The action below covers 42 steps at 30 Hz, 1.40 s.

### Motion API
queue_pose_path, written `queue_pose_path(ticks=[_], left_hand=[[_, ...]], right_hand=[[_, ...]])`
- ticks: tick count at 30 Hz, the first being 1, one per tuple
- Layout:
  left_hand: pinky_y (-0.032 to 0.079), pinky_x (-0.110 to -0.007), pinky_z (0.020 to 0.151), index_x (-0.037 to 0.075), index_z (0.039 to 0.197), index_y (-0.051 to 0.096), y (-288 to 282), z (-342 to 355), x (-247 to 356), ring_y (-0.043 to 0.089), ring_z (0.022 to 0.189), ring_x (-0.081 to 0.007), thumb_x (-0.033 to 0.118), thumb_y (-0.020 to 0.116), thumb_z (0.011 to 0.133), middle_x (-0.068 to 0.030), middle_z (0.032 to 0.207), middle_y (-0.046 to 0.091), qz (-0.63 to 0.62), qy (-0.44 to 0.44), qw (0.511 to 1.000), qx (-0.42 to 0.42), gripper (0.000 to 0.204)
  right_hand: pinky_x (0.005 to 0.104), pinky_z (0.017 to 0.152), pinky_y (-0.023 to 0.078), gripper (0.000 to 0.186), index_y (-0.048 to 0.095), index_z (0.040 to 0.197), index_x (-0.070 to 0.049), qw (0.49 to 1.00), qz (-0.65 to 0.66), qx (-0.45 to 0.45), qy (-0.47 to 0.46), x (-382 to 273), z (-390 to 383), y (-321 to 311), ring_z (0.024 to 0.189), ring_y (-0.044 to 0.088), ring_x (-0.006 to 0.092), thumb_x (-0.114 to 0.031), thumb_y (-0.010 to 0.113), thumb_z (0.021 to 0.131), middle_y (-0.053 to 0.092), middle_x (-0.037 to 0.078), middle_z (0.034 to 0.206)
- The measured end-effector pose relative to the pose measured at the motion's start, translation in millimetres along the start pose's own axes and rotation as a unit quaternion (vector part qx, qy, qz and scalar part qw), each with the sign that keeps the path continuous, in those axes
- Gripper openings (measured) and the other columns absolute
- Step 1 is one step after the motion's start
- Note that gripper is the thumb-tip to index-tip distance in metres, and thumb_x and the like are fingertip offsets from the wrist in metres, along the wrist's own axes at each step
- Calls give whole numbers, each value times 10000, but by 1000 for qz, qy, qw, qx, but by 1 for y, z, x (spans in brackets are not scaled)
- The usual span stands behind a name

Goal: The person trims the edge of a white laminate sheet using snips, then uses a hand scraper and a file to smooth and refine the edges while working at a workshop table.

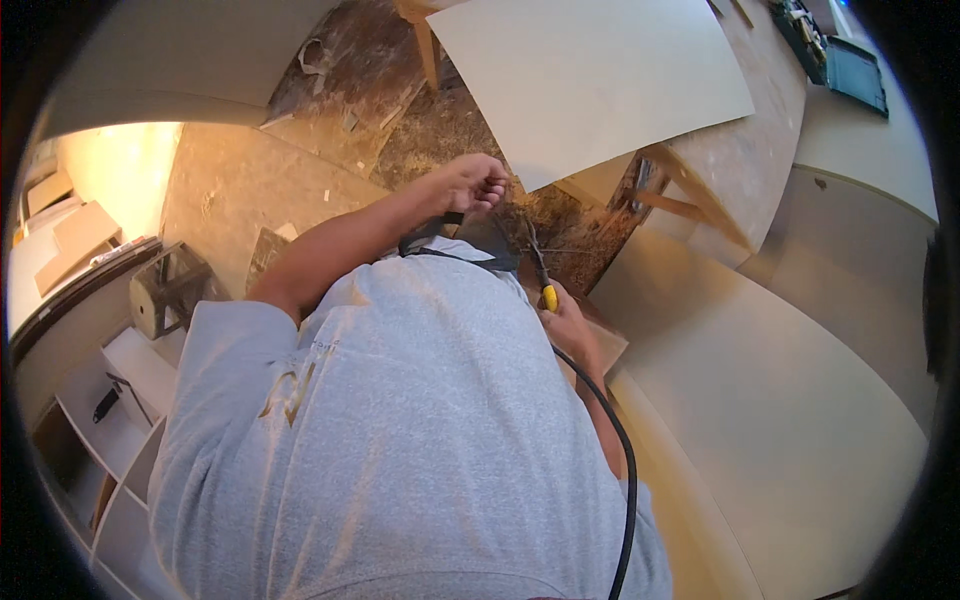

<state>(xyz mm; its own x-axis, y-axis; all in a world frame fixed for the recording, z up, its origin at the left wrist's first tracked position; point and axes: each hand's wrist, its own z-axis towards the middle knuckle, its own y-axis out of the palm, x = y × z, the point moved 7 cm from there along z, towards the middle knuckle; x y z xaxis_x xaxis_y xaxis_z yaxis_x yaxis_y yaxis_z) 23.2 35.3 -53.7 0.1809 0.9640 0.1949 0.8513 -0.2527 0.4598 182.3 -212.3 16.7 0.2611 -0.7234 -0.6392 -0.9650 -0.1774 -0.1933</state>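
Note:
My left hand (478, 185) is curled closed just left of the near corner of a large white panel (600, 85). Whatever its fingers may hold is hidden. Lower and to the right, my right hand (572, 325) grips a tool with a yellow and black handle (549, 297). A thin dark part of this tool points away from me over the floor; its exact kind does not show. Between my hands, black straps (462, 255) cross the front of my grey shirt. A black cable (625, 480) curves down beside my right forearm.
The white panel lies over wooden supports (700, 195). Sawdust and scraps cover the brown floor (400, 130). Large pale boards (760, 370) stand at right. A small stool (170, 290) and white shelving (120, 430) are at left. An opened dark case (850, 70) sits far right.

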Motion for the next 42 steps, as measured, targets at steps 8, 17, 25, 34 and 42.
queue_pose_path(ticks=[8, 17, 25, 34, 42], left_hand=[[554, -333, 778, 27, 1042, 670, 13, -39, 7, 662, 975, -210, 248, 594, 1003, -92, 941, 674, 416, 286, 863, 5, 236], [575, -362, 836, 39, 1161, 583, 29, -14, -25, 685, 944, -210, 50, 530, 1024, -90, 1090, 654, -120, 137, 982, -47, 147], [566, -372, 831, 89, 1177, 545, 31, -5, -24, 681, 951, -211, 84, 540, 1030, -73, 1083, 650, -117, 122, 982, -83, 147], [498, -405, 975, 110, 1223, 566, 49, -29, -50, 625, 1117, -227, 262, 631, 1042, -80, 1199, 641, 4, 30, 985, -167, 246], [525, -414, 960, 82, 1225, 551, 58, -33, -61, 636, 1084, -188, 243, 627, 1049, -38, 1192, 638, 155, 64, 965, -203, 251]], right_hand=[[319, 806, 484, 566, 540, 1366, -32, 999, 16, 18, 21, -2, -3, 7, 878, 550, 163, -44, 650, 812, 555, 28, 928], [309, 777, 468, 391, 562, 1180, -38, 999, 25, 46, 1, -18, -15, 5, 856, 532, 146, -47, 659, 802, 534, 10, 909], [311, 818, 473, 478, 574, 1279, -30, 998, 50, 44, -18, -15, -13, -3, 871, 539, 163, -91, 688, 819, 549, 27, 932], [359, 808, 489, 419, 623, 1281, -26, 988, -116, 96, -36, -45, 9, -5, 869, 604, 254, -188, 699, 902, 629, 142, 947], [349, 719, 515, 366, 640, 1249, -36, 987, -109, 114, -17, -46, 9, 0, 760, 628, 193, -191, 700, 923, 674, 84, 872]])
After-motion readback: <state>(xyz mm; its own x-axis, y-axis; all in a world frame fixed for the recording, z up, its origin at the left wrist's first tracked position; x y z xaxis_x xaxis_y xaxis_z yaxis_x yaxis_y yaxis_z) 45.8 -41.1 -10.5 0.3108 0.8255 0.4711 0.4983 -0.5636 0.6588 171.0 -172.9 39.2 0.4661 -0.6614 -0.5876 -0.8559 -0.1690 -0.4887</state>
